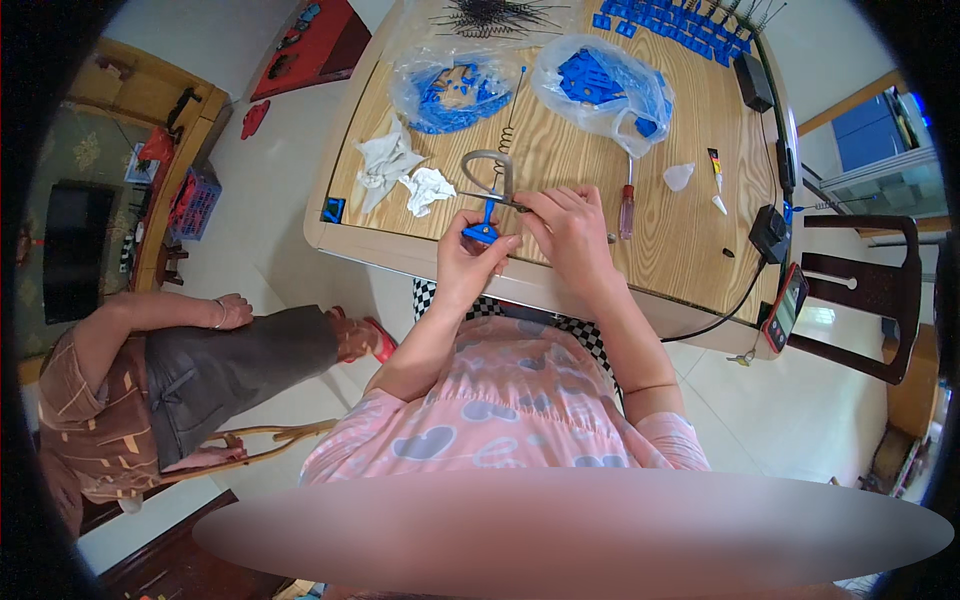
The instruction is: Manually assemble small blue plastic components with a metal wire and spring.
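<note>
Near the table's front edge, my left hand point(462, 265) is closed around a small blue plastic base point(481, 234). A thin stem with a black coiled wire point(506, 138) rises from this base toward the far side, ending in a blue tip. My right hand point(573, 232), just to the right, pinches a metal tool with a grey curved loop point(487, 156). Its narrow metal part crosses the stem just above the base. Whether it touches the stem I cannot tell. My right fingers hide part of the tool. White crumpled tissue point(429, 190) lies left of the tool.
Two clear bags of blue parts point(598, 80) lie farther back, with black coiled wires point(495, 18) and finished-looking blue pieces point(690, 38) behind. A screwdriver point(627, 208), glue tube point(715, 168), black adapter point(770, 236) and phone point(786, 308) are right. Someone point(235, 365) sits at left.
</note>
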### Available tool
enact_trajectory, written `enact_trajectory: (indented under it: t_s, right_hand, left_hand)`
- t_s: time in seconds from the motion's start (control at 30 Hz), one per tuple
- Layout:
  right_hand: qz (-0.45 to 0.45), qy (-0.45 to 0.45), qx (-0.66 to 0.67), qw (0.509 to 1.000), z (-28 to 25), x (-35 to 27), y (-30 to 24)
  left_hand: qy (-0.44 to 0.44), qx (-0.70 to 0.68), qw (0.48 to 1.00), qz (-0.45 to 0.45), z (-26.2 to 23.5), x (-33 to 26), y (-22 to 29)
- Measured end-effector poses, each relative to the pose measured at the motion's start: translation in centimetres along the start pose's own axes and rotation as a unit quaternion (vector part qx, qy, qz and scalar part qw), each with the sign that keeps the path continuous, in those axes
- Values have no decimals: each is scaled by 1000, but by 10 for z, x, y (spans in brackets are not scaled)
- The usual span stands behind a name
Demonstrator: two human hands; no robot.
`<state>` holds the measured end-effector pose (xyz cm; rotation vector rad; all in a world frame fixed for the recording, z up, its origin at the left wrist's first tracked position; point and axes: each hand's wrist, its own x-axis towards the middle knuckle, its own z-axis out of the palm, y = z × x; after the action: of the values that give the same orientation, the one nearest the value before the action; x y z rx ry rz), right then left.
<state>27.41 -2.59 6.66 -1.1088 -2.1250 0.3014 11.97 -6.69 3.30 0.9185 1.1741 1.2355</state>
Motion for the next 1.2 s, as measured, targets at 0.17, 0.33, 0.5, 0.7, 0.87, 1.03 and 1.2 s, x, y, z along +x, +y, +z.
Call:
enact_trajectory:
  t_s: [0.17, 0.33, 0.5, 0.7, 0.87, 1.03, 1.2]
  right_hand:
    - [14, 0, 13, 1000, -2, -3, 2]
    - [16, -1, 10, 1000, 0, -4, 4]
    - [16, -6, 11, 1000, 2, -6, 4]
    - [6, -18, 19, 1000, 1, -6, 2]
    - [6, -3, 2, 1000, 0, -5, 3]
    - [-7, -10, 12, 1000, 0, -6, 1]
    - [-4, 4, -7, 1000, 1, -5, 3]
  left_hand:
    - [8, -20, 999, -24, -1, -1, 3]
    - [3, -36, 999, -26, -2, 0, 1]
    - [6, -62, 998, -17, -3, 2, -4]
    - [17, -44, 999, -23, -1, 2, -3]
    - [14, -22, 999, -20, 0, 1, 1]
    - [12, -22, 1000, -18, 1, 1, 0]
    - [11, -21, 1000, -18, 0, 2, -1]
